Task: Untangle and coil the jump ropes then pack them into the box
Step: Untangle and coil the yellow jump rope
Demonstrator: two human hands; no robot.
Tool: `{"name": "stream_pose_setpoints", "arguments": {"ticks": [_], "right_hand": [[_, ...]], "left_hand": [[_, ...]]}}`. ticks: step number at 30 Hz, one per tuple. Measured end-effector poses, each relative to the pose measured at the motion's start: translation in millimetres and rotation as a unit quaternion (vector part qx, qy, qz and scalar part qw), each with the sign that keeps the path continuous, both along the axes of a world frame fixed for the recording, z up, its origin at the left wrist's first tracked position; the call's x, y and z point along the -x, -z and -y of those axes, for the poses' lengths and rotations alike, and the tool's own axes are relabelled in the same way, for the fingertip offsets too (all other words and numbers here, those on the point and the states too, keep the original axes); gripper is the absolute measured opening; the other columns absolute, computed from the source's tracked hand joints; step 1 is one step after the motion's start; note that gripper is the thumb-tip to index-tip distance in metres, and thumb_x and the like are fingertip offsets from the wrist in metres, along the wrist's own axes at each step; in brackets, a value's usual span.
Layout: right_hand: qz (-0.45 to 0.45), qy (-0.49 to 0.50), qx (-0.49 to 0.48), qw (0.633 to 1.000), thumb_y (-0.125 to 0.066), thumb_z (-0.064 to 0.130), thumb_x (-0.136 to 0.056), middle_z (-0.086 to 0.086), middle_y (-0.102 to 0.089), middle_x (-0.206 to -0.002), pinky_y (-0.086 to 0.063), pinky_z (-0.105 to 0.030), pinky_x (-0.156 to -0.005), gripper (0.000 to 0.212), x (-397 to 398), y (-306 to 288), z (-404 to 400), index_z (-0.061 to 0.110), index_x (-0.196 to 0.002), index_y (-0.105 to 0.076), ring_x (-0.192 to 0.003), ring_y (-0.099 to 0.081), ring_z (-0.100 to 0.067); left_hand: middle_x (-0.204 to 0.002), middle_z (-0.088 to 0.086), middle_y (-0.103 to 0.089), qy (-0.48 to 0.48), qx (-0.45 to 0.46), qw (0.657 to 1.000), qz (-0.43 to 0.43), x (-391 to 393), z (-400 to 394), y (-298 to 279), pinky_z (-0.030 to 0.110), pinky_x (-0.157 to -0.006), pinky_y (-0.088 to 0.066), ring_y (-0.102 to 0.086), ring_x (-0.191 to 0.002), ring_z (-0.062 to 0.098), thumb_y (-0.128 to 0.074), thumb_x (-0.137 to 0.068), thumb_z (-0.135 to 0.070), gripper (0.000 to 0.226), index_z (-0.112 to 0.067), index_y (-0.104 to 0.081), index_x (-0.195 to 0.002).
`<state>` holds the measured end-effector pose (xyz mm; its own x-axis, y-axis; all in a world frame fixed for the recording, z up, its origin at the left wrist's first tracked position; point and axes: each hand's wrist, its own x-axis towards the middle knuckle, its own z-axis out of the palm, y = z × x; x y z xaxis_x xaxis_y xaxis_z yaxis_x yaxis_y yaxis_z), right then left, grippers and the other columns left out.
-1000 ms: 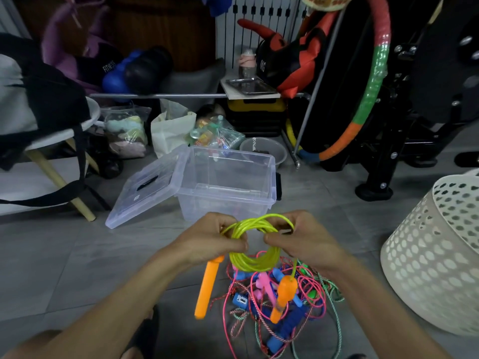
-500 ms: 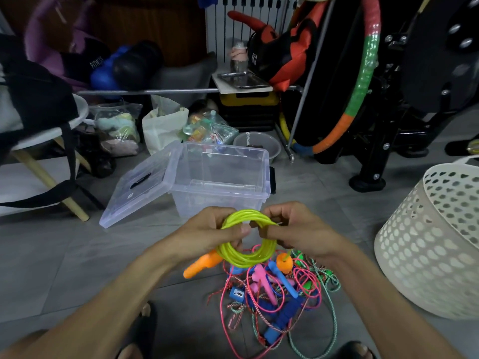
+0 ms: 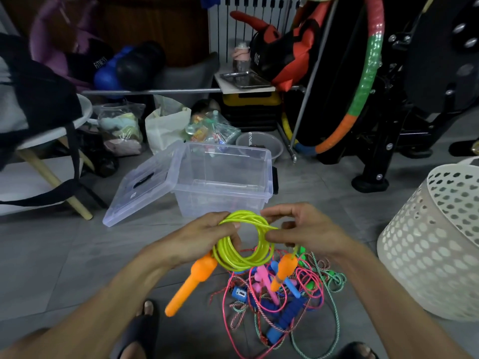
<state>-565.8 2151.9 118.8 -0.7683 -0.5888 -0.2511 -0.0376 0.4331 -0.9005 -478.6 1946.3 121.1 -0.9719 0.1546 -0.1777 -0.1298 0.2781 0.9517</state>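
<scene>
I held the yellow jump rope (image 3: 242, 244) coiled in front of me, above the floor. My left hand (image 3: 204, 237) gripped the coil's left side, fingers curled round the bunched loops, thumb on top. My right hand (image 3: 300, 229) pinched the strand at the coil's right edge between thumb and forefinger, the other fingers loosely bent above it. One orange handle (image 3: 190, 283) hung down-left from under my left hand, clear of everything; the second orange handle (image 3: 282, 269) dangled below my right hand, just over the tangled ropes (image 3: 280, 301) heaped on the grey tiled floor (image 3: 51, 255).

The clear box (image 3: 223, 182) stood open just beyond my hands, its near rim almost touching the coil's top in the view, and its lid (image 3: 145, 185) leaned off its left side down to the floor. The white perforated basket (image 3: 435, 244) stood to the right, well apart from my right wrist. Bare floor lay open to the left of the pile. My sandalled foot (image 3: 142, 322) rested near the pile's left edge.
</scene>
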Motion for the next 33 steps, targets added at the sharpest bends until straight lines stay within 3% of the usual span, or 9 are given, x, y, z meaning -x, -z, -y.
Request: {"name": "stream_pose_setpoints", "arguments": {"ticks": [5, 7, 12, 13, 15, 19, 23, 29, 33], "right_hand": [[-0.210, -0.008, -0.165, 0.964, -0.066, 0.002, -0.082, 0.016, -0.062, -0.065, -0.037, -0.008, -0.061, 0.025, 18, 3, -27, 0.026, -0.076, -0.071, -0.064, -0.055, 0.004], [-0.250, 0.031, -0.180, 0.951, -0.063, 0.011, -0.088, 0.007, -0.063, -0.084, -0.037, -0.014, -0.072, 0.012, 21, 7, -30, 0.016, -0.086, -0.074, -0.083, -0.059, -0.008], [-0.165, 0.043, -0.344, 0.923, -0.032, 0.035, -0.102, -0.011, -0.061, -0.106, -0.040, -0.028, -0.077, 0.037, 15, -2, -26, 0.021, -0.110, -0.064, -0.101, -0.059, -0.027], [-0.142, 0.061, -0.314, 0.937, -0.030, 0.037, -0.103, -0.011, -0.063, -0.102, -0.043, -0.028, -0.071, 0.036, 13, -4, -23, 0.023, -0.104, -0.063, -0.088, -0.064, -0.023], [-0.005, 0.139, -0.127, 0.982, -0.036, 0.039, -0.102, -0.010, -0.065, -0.084, -0.042, -0.026, -0.050, 0.032, 7, -6, -15, 0.018, -0.095, -0.059, -0.058, -0.064, -0.020], [0.154, 0.121, 0.134, 0.972, -0.053, 0.009, -0.094, -0.013, -0.068, -0.080, -0.048, -0.024, -0.046, 0.007, 5, -6, -11, 0.008, -0.097, -0.059, -0.060, -0.067, -0.024], [0.143, 0.107, 0.159, 0.971, -0.059, -0.012, -0.083, -0.006, -0.067, -0.071, -0.047, -0.018, -0.045, 0.024, 6, -11, -13, 0.007, -0.099, -0.061, -0.058, -0.064, -0.015], [0.102, 0.244, 0.174, 0.948, -0.064, 0.018, -0.089, -0.013, -0.069, -0.072, -0.040, -0.023, -0.041, 0.018, 16, -4, -17, 0.009, -0.104, -0.060, -0.048, -0.050, -0.015], [0.113, 0.220, 0.133, 0.960, -0.064, 0.022, -0.089, -0.012, -0.067, -0.067, -0.038, -0.021, -0.041, 0.012, 10, 0, -11, 0.011, -0.087, -0.068, -0.046, -0.049, -0.015]], "left_hand": [[-0.068, 0.003, -0.063, -0.012, -0.027, 0.999, 0.039, -4, 10, -2, 0.028, -0.064, -0.040, -0.051, -0.063, 0.018, -0.050, -0.086, -0.036, 0.032, -0.017, -0.064, -0.064], [-0.066, -0.003, -0.064, 0.016, 0.016, 0.999, 0.028, -5, 8, -3, 0.025, -0.061, -0.040, -0.051, -0.060, 0.010, -0.049, -0.095, -0.028, 0.032, -0.015, -0.061, -0.068], [-0.061, -0.010, -0.063, 0.050, 0.055, 0.997, 0.030, -5, 4, -4, 0.016, -0.059, -0.039, -0.050, -0.057, 0.001, -0.042, -0.100, -0.019, 0.036, -0.013, -0.060, -0.070], [-0.060, -0.011, -0.062, 0.062, 0.056, 0.996, 0.027, -5, 2, -5, 0.014, -0.058, -0.039, -0.050, -0.056, -0.001, -0.042, -0.100, -0.020, 0.037, -0.016, -0.059, -0.069], [-0.060, -0.012, -0.061, 0.082, 0.051, 0.995, 0.020, -6, -2, -5, 0.012, -0.060, -0.038, -0.051, -0.057, -0.003, -0.042, -0.100, -0.019, 0.038, -0.026, -0.059, -0.068], [-0.065, -0.010, -0.062, 0.095, 0.058, 0.993, 0.026, -7, -4, -2, 0.014, -0.066, -0.041, -0.054, -0.063, -0.001, -0.046, -0.098, -0.032, 0.033, -0.029, -0.060, -0.069], [-0.062, -0.009, -0.058, 0.090, 0.090, 0.992, 0.021, -3, 4, 3, 0.018, -0.066, -0.040, -0.051, -0.061, 0.002, -0.041, -0.086, -0.049, 0.042, -0.023, -0.064, -0.062], [-0.065, -0.011, -0.057, 0.133, 0.060, 0.989, 0.006, -3, 7, 3, 0.014, -0.066, -0.038, -0.051, -0.063, 0.000, -0.042, -0.096, -0.041, 0.043, -0.018, -0.063, -0.067], [-0.070, -0.011, -0.060, 0.137, 0.033, 0.990, -0.003, -3, 5, 4, 0.013, -0.068, -0.039, -0.053, -0.067, 0.001, -0.041, -0.095, -0.038, 0.037, -0.019, -0.061, -0.071]]}}
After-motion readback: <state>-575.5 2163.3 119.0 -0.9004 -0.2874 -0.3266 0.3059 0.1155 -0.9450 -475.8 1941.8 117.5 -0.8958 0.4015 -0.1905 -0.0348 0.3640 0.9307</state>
